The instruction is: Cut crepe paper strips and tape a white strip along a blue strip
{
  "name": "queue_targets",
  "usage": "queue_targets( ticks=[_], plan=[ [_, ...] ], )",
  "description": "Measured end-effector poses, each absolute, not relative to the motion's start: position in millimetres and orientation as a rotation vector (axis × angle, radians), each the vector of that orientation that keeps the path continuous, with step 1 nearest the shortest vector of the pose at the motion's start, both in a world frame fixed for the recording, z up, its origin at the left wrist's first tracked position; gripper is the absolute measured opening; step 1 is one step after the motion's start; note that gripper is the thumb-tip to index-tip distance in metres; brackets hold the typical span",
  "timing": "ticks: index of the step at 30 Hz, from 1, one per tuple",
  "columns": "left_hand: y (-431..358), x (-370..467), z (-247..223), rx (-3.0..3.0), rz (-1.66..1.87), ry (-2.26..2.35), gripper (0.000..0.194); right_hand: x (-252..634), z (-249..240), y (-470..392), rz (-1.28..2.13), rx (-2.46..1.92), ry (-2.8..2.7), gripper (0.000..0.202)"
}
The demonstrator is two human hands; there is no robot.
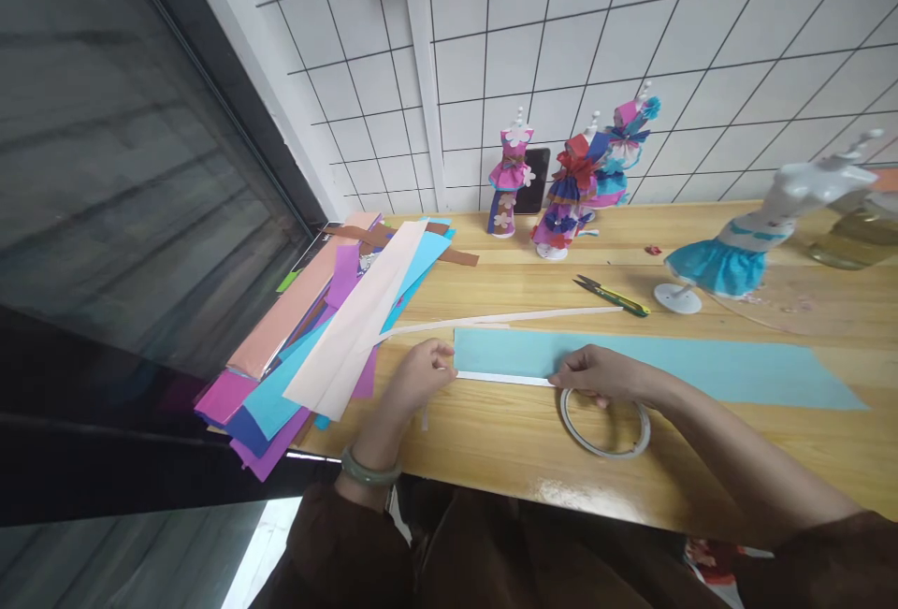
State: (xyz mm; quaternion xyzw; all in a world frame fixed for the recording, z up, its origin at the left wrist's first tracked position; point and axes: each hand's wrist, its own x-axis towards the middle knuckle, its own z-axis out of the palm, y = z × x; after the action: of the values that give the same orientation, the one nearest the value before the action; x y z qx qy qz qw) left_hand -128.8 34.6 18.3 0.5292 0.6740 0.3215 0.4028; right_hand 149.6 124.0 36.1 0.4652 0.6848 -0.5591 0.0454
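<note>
A long light-blue paper strip [673,366] lies flat across the wooden table in front of me. White double-sided tape [501,379] runs along the near edge of its left part. My left hand [425,373] is at the strip's left end, with thumb and fingers pinched on the tape's end. My right hand [593,373] rests over the strip's near edge, its fingers closed on the tape where it meets the tape roll [644,436]. That roll hangs below the fingers at the table's near side.
Coloured crepe paper sheets [281,319] are piled at left. Beyond the strip lie yellow-handled thread snips [617,297] and a narrow pale strip [519,316]. Small dressed mannequins [512,169] stand at the back; a white mannequin [747,235] with a blue skirt leans at right near a glass jar [860,235].
</note>
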Motion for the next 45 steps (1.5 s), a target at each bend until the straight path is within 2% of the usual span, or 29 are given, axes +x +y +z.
queue_targets(
  ticks=[23,39,45],
  plan=[
    [25.9,-119.5,24.7,1.715,0.745,1.819,0.043,141.9,38.4,123.6,-1.587,1.505,2.088,0.045],
    [19.2,-117.4,17.5,1.391,1.087,1.585,0.027,152.7,32.0,120.9,-1.789,1.419,2.139,0.041],
    [19.2,-117.6,12.1,1.451,1.093,1.512,0.027,154.4,32.6,121.2,-1.916,1.432,2.065,0.039]
  ],
)
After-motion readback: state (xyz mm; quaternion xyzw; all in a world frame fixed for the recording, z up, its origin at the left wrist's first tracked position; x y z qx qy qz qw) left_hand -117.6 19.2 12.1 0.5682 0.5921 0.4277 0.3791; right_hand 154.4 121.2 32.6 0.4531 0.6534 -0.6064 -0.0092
